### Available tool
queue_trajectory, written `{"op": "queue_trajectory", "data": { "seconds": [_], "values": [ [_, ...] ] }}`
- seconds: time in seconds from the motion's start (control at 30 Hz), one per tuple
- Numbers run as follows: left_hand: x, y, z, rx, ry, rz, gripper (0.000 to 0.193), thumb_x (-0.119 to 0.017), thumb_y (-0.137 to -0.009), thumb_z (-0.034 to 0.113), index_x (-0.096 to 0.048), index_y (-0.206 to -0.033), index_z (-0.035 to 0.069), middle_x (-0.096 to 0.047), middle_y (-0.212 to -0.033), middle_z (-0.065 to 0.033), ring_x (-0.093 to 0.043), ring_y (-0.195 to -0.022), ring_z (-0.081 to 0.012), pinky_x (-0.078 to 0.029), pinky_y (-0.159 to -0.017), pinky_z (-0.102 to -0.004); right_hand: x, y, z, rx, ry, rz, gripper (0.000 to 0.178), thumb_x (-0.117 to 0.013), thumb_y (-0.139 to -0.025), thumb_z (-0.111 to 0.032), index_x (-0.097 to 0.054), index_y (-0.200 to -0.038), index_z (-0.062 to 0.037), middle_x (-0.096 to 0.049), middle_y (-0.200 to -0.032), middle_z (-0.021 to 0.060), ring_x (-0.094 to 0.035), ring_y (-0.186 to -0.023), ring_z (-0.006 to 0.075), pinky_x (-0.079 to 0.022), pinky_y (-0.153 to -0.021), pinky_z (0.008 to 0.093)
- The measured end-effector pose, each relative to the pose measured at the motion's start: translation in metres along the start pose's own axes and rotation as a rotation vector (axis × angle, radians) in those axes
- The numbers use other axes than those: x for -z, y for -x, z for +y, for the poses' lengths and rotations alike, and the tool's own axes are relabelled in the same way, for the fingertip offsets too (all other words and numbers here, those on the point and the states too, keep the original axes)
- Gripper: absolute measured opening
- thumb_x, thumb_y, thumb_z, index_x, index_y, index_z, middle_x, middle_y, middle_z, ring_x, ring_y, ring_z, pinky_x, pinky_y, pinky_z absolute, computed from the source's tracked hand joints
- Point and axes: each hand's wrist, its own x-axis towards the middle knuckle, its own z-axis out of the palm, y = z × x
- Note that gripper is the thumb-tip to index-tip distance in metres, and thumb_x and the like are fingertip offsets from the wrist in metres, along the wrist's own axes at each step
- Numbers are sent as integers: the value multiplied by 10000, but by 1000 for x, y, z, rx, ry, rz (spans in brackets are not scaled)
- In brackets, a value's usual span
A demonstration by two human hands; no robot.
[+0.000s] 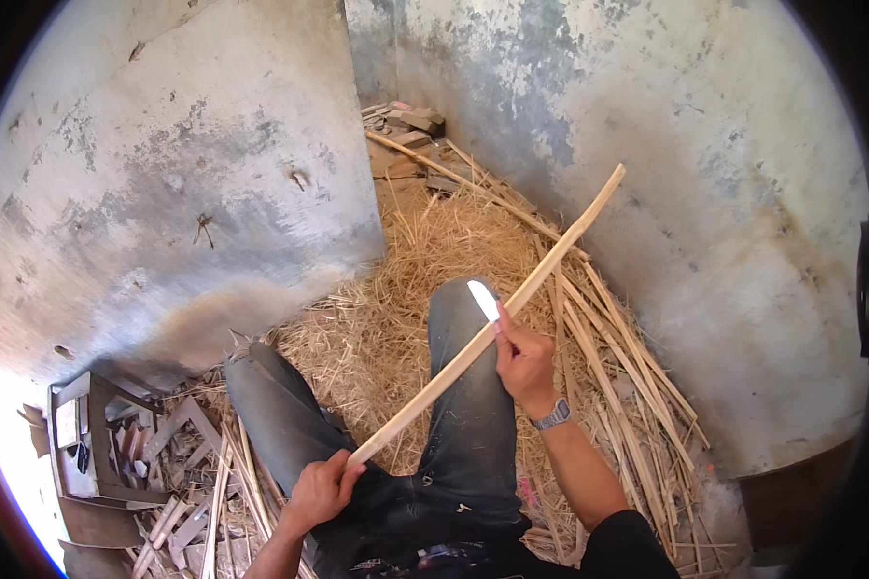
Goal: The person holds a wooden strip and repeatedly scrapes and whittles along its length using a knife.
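Observation:
A long, pale wooden strip [436,386], which looks like split bamboo, slants across my thighs from lower left up to the right. Its near end is gripped by my left hand [321,490], fingers closed round it. My right hand [527,365], with a watch [552,415] on the wrist, is closed at the strip's middle, over my right knee. From that fist sticks out the bright blade of a knife [483,300], lying against the strip's edge; the handle is hidden by my fingers. Beyond the blade, the strip's far end rises free toward the right wall.
Shavings [357,333] cover the floor between and beyond my legs. Several long strips [637,386] lie along the right wall [705,241]. A wall panel [193,183] stands at left. Wood scraps and a dark wooden frame [101,434] lie lower left; wood blocks [410,121] sit at the back.

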Motion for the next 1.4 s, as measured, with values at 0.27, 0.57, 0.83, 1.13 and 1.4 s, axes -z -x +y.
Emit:
{"op": "queue_trajectory", "data": {
  "seconds": [0.27,0.57,0.83,1.13,1.4],
  "values": [
    [-37,-75,66,-60,55,120,315,-620,-1056,303,-633,-951,6,-630,-728,-266,-645,-740,-500,-483,-654,-551,2,17,-17,60,78,-89,382,-707,-944,-85,-756,-1318,-145,-606,-664,142,-595,-543,303,-462,-522,415],
    [-48,-111,70,-64,170,85,373,-631,-1061,351,-647,-960,-8,-636,-710,-210,-652,-631,-373,-484,-622,-487,24,29,-25,86,-54,-288,380,-738,-943,-60,-747,-1321,-100,-647,-692,155,-596,-534,223,-444,-529,352],
    [-35,-103,57,83,823,-360,298,-509,-1136,331,-639,-1236,82,-526,-674,15,-473,-508,-83,-379,-477,-261,24,53,-16,-551,-567,-111,345,-708,-1023,-138,-720,-1356,-50,-641,-721,-21,-585,-627,45,-458,-582,226],
    [-32,-93,55,364,1684,-811,495,-404,-1164,352,-340,-1643,241,-340,-702,52,-301,-474,-38,-263,-426,-199,18,0,1,-119,-56,30,352,-663,-1015,-67,-708,-1363,-45,-530,-638,78,-421,-541,104,-370,-523,307],
    [-23,-91,54,421,1760,-828,528,-396,-1162,375,-291,-1662,240,-326,-671,53,-306,-443,-19,-289,-409,-188,10,2,11,-4,-75,-43,250,-663,-985,-53,-772,-1209,-31,-527,-613,136,-481,-497,198,-394,-506,370]
  ]
}}
